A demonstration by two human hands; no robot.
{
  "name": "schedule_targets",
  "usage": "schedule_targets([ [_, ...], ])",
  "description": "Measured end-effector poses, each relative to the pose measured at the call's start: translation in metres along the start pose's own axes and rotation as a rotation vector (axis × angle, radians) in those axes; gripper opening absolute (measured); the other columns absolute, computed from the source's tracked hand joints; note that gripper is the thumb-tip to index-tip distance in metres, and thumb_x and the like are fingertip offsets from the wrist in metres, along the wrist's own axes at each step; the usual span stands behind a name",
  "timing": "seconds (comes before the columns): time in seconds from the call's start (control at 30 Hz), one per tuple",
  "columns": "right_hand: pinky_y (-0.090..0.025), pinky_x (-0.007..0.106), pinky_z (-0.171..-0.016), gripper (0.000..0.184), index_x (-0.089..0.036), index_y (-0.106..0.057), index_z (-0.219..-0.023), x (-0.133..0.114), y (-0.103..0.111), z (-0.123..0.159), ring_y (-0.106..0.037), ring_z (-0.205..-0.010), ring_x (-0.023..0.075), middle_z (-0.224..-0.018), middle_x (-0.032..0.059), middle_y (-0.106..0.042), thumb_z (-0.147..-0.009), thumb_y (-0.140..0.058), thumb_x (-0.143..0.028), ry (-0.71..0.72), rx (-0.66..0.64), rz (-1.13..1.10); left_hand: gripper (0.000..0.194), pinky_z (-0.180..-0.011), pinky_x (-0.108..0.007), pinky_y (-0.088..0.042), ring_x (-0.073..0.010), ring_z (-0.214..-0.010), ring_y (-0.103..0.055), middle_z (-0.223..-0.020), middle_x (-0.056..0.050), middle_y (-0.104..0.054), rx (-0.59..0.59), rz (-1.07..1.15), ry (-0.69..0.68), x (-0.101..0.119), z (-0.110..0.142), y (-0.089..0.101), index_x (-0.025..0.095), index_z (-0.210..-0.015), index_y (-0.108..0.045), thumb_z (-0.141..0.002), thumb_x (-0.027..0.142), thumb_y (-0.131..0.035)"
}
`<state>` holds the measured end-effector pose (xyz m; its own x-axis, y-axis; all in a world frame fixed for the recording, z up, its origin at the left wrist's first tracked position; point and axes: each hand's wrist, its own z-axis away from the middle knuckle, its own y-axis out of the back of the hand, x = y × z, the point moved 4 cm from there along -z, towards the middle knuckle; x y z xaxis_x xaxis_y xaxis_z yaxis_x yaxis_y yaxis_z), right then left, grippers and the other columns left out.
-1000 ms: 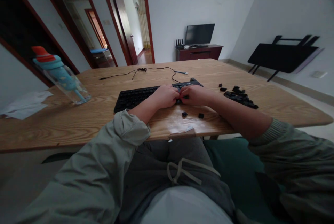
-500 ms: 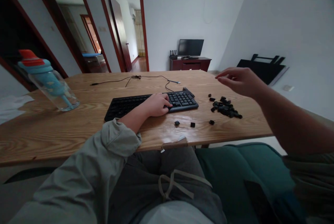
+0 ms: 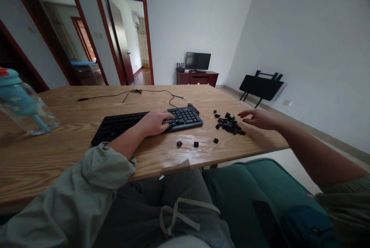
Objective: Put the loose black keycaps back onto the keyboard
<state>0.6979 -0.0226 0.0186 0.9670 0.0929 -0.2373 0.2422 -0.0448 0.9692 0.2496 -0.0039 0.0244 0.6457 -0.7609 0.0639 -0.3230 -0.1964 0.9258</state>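
A black keyboard [image 3: 189,120] lies on the wooden table [image 3: 121,171]. My left hand [image 3: 154,123] rests across its middle, fingers bent and somewhat apart, with fingertips touching the area just left of the number pad; nothing shows in its grasp. To the right, a pile of loose black keycaps [image 3: 229,124] is spread on the wood. Just beside this pile, my right hand [image 3: 257,119] hovers low with thumb and fingers apart, holding nothing visible. Single keycaps lie in front of the keyboard: one on the left [image 3: 179,144], one in the middle [image 3: 196,144] and one on the right [image 3: 216,140].
A clear bottle [image 3: 31,109] with a blue top stands at the left. The keyboard's cable [image 3: 115,94] lies behind it. Brown tape [image 3: 175,167] sits on the table's front edge. A green cushioned seat [image 3: 248,186] is below at the right.
My right hand has come down toward the keycap pile, its fingers opening out. My left hand stays on the keyboard. The whole view has shifted to the right.
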Motion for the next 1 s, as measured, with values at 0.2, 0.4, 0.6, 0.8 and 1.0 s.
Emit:
schedule_targets([
  [0.2,-0.052,0.036,-0.091,0.035,-0.020,-0.078,-0.113,-0.033,-0.002,-0.035,-0.070,-0.102,0.0262,-0.117,0.0119,-0.076,-0.091,-0.054,-0.031,0.181,0.053,0.091,0.036,-0.090,-0.030,-0.050,-0.0198,-0.096,-0.065,-0.101,-0.005,-0.071,0.036,0.009,0.013,0.000,0.000,0.004,0.021,-0.110,-0.074,-0.082,0.014,-0.052],
  [0.4,-0.049,0.034,-0.071,0.025,-0.019,-0.083,-0.094,-0.046,-0.010,-0.069,-0.070,-0.079,0.0259,-0.090,0.0114,-0.079,-0.082,-0.065,-0.032,0.087,-0.107,0.349,0.034,-0.086,-0.032,-0.051,-0.0207,-0.090,-0.065,-0.096,-0.007,-0.069,0.096,0.048,0.015,-0.005,0.001,0.007,0.018,-0.107,-0.075,-0.083,0.016,-0.051],
  [0.6,-0.044,0.031,-0.064,0.020,-0.019,-0.080,-0.090,-0.049,-0.018,-0.080,-0.067,-0.076,0.0235,-0.085,0.0092,-0.077,-0.077,-0.067,-0.026,0.091,-0.164,0.378,0.029,-0.087,-0.032,-0.051,-0.0198,-0.089,-0.064,-0.095,-0.006,-0.069,0.129,0.067,0.028,-0.011,0.002,0.010,0.019,-0.102,-0.076,-0.083,0.017,-0.053],
  [0.8,-0.040,0.028,-0.058,0.016,-0.021,-0.073,-0.089,-0.096,-0.002,-0.070,-0.061,-0.066,0.0173,-0.084,0.0050,-0.073,-0.077,-0.068,-0.031,0.152,0.098,0.111,0.030,-0.086,-0.033,-0.051,-0.0201,-0.086,-0.064,-0.094,-0.006,-0.070,0.158,0.093,0.035,-0.012,0.002,0.012,0.017,-0.100,-0.076,-0.082,0.015,-0.053],
  [1.0,-0.033,0.026,-0.054,0.022,-0.020,-0.072,-0.098,-0.222,-0.008,-0.036,-0.046,-0.055,0.0135,-0.061,-0.0022,-0.055,-0.084,-0.066,-0.036,0.524,0.406,-0.262,0.028,-0.084,-0.033,-0.051,-0.0203,-0.086,-0.065,-0.092,-0.006,-0.070,0.175,0.128,0.015,-0.013,0.003,0.011,0.017,-0.098,-0.076,-0.081,0.015,-0.054],
])
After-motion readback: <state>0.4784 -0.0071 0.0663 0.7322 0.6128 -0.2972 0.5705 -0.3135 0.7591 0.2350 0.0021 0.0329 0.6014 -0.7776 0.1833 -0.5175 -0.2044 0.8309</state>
